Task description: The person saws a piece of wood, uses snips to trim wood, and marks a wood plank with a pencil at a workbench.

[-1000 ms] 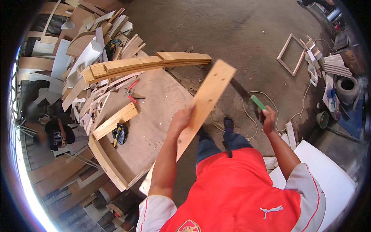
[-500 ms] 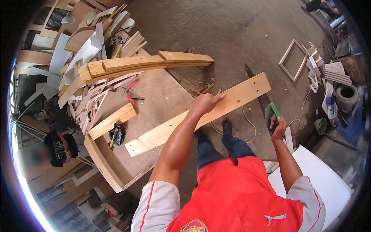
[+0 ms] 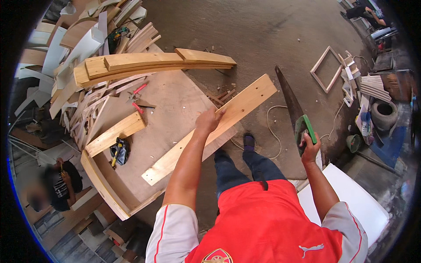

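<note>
My left hand [image 3: 209,118] grips a long pine plank [image 3: 247,97] with dark holes near its ends, held diagonally over a plywood sheet [image 3: 175,101]. My right hand [image 3: 310,146] grips the green handle of a handsaw [image 3: 286,90], its blade pointing up and away, beside the plank's far end with a visible gap. On the plywood lie red-handled pliers [image 3: 140,87], a short board [image 3: 120,131] and a yellow-handled tool [image 3: 116,153] on black plastic. Stacked curved boards [image 3: 140,60] lie across its far side.
Wood offcuts [image 3: 66,52] fill the left, where a person [image 3: 66,186] works; another person [image 3: 370,16] is at top right. A wooden frame [image 3: 324,70], cord [image 3: 269,125], tire [image 3: 383,115] and white sheet [image 3: 346,197] lie on the right.
The plank swung flatter, then shifted left. My right hand and saw moved slightly lower, and the blade now stands more upright, clear of the plank.
</note>
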`<state>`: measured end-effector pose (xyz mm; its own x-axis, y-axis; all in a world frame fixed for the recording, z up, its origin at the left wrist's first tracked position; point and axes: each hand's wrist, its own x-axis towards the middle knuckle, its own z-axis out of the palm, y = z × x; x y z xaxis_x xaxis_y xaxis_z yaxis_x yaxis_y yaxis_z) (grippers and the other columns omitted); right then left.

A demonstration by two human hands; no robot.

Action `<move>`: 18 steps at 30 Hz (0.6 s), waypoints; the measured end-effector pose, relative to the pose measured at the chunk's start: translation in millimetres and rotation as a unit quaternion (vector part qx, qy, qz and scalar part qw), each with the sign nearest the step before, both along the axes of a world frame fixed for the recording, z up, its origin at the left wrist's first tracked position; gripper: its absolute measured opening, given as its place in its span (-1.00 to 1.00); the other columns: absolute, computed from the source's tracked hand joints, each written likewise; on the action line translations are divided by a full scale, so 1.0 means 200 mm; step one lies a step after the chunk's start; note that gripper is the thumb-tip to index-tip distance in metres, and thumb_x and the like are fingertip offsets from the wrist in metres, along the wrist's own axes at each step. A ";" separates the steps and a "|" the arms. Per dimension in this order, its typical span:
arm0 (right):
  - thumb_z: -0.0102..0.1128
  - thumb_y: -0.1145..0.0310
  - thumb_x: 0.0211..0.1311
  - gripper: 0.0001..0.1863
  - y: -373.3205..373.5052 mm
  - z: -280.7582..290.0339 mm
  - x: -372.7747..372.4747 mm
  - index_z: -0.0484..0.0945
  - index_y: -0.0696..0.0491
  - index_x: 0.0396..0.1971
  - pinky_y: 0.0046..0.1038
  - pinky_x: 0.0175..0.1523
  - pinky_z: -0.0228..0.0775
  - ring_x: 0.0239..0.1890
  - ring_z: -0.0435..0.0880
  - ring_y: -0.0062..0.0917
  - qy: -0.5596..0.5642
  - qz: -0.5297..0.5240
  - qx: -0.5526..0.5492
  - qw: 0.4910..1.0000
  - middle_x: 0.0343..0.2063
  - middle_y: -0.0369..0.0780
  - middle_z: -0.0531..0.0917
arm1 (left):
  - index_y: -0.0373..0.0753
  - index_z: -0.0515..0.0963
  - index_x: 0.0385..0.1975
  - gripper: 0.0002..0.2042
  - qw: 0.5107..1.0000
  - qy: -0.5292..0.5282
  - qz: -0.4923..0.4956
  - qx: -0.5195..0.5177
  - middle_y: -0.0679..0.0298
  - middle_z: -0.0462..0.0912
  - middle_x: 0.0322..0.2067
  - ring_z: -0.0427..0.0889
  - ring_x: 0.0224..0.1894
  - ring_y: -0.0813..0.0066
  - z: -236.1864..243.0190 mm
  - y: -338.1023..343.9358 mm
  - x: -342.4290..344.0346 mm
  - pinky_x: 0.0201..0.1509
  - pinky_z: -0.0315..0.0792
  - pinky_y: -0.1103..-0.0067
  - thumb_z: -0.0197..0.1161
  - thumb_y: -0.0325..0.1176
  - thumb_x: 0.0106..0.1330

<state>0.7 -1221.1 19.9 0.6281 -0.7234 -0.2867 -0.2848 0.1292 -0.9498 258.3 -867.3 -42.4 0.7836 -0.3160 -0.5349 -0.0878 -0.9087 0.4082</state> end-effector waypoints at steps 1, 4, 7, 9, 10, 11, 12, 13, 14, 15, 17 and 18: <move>0.30 0.37 0.33 -0.81 0.02 0.03 0.01 0.44 -0.01 -0.43 -0.58 -0.48 0.33 -0.61 0.47 -0.69 -0.003 -0.010 0.015 1.000 -0.60 -0.39 0.48 | -0.25 0.56 -0.09 -0.33 1.000 -0.024 0.001 -0.005 -0.21 0.72 -0.21 0.68 -0.06 -0.27 -0.02 0.01 -0.01 -0.01 0.49 -0.01 -0.06 0.36 0.47; 0.29 0.38 0.33 -0.82 0.07 0.11 0.04 0.45 0.00 -0.41 -0.58 -0.47 0.33 -0.61 0.47 -0.69 -0.013 -0.011 0.003 1.000 -0.60 -0.39 0.48 | -0.23 0.54 -0.13 -0.43 0.994 -0.103 0.016 -0.037 -0.15 0.72 -0.24 0.68 -0.12 -0.26 -0.03 0.02 -0.06 -0.06 0.49 -0.02 0.01 0.27 0.49; 0.28 0.39 0.34 -0.86 0.09 0.15 0.04 0.47 0.02 -0.36 -0.58 -0.46 0.34 -0.60 0.48 -0.69 -0.015 0.018 -0.029 0.999 -0.58 -0.38 0.49 | -0.17 0.54 -0.09 -0.54 0.984 -0.166 0.019 -0.058 -0.04 0.69 -0.19 0.67 -0.14 -0.19 -0.03 0.05 -0.09 -0.07 0.50 0.02 0.12 0.16 0.48; 0.28 0.39 0.35 -0.86 0.11 0.17 0.04 0.48 0.03 -0.34 -0.58 -0.46 0.34 -0.59 0.49 -0.68 -0.011 0.035 -0.042 0.998 -0.57 -0.37 0.50 | -0.13 0.56 -0.03 -0.59 0.984 -0.172 0.008 -0.054 0.04 0.68 -0.14 0.65 -0.11 -0.12 -0.05 0.09 -0.09 -0.04 0.51 0.06 0.17 0.11 0.46; 0.28 0.40 0.36 -0.87 0.13 0.19 0.05 0.48 0.04 -0.31 -0.58 -0.45 0.35 -0.59 0.50 -0.69 -0.019 0.051 -0.050 0.997 -0.56 -0.36 0.51 | -0.11 0.55 0.05 -0.58 0.962 -0.268 -0.028 -0.039 0.10 0.64 -0.08 0.60 -0.04 -0.06 -0.08 0.12 -0.10 0.05 0.46 0.09 0.22 0.09 0.43; 0.28 0.41 0.37 -0.87 0.15 0.21 0.05 0.48 0.05 -0.29 -0.58 -0.45 0.35 -0.58 0.51 -0.69 -0.027 0.068 -0.057 0.996 -0.55 -0.36 0.52 | -0.08 0.55 0.12 -0.55 0.930 -0.362 -0.064 -0.023 0.15 0.60 -0.03 0.56 0.03 0.01 -0.11 0.14 -0.11 0.15 0.42 0.11 0.26 0.07 0.40; 0.28 0.41 0.37 -0.87 0.16 0.22 0.06 0.48 0.05 -0.29 -0.58 -0.45 0.35 -0.58 0.51 -0.69 -0.026 0.069 -0.058 0.996 -0.55 -0.36 0.52 | -0.08 0.55 0.12 -0.55 0.930 -0.361 -0.063 -0.024 0.15 0.60 -0.03 0.56 0.03 0.01 -0.11 0.13 -0.12 0.15 0.42 0.11 0.26 0.07 0.40; 0.28 0.42 0.38 -0.87 0.18 0.25 0.06 0.48 0.05 -0.27 -0.58 -0.45 0.35 -0.57 0.51 -0.69 -0.016 0.086 -0.069 0.994 -0.54 -0.35 0.53 | -0.07 0.53 0.19 -0.49 0.930 -0.366 -0.034 -0.006 0.14 0.56 0.04 0.49 0.12 0.02 -0.12 0.11 -0.14 0.23 0.34 0.10 0.27 0.09 0.38; 0.29 0.43 0.38 -0.87 0.20 0.26 0.06 0.48 0.06 -0.26 -0.59 -0.45 0.35 -0.57 0.52 -0.69 -0.006 0.104 -0.080 0.991 -0.53 -0.35 0.54 | -0.06 0.50 0.26 -0.44 0.928 -0.372 -0.004 0.011 0.13 0.52 0.11 0.43 0.21 0.04 -0.12 0.08 -0.17 0.32 0.27 0.10 0.29 0.11 0.36; 0.29 0.41 0.40 -0.87 0.21 0.27 0.06 0.49 0.07 -0.26 -0.59 -0.44 0.37 -0.54 0.55 -0.70 -0.010 0.113 -0.103 0.988 -0.52 -0.35 0.55 | -0.06 0.50 0.26 -0.44 0.928 -0.372 -0.001 0.011 0.13 0.52 0.11 0.43 0.21 0.04 -0.13 0.05 -0.20 0.32 0.27 0.10 0.29 0.11 0.36; 0.29 0.40 0.39 -0.87 0.22 0.28 0.04 0.50 0.08 -0.25 -0.58 -0.43 0.38 -0.53 0.56 -0.70 -0.007 0.141 -0.117 0.983 -0.51 -0.34 0.56 | -0.08 0.48 0.31 -0.37 0.903 -0.424 0.058 0.018 0.01 0.47 0.18 0.40 0.25 -0.04 -0.15 0.00 -0.27 0.37 0.22 0.07 0.28 0.16 0.34; 0.30 0.39 0.39 -0.86 0.22 0.28 0.04 0.51 0.08 -0.24 -0.58 -0.42 0.39 -0.51 0.57 -0.70 -0.003 0.167 -0.129 0.978 -0.50 -0.34 0.57 | -0.08 0.48 0.31 -0.37 0.903 -0.425 0.065 0.020 0.01 0.47 0.18 0.40 0.25 -0.04 -0.16 0.01 -0.29 0.37 0.22 0.07 0.28 0.16 0.34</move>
<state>8.0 -1177.3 75.6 0.8423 -0.5261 -0.1172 -0.2644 -0.2137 -0.9404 200.5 -865.8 -75.3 0.9451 -0.1865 0.2685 -0.2465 -0.9460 0.2105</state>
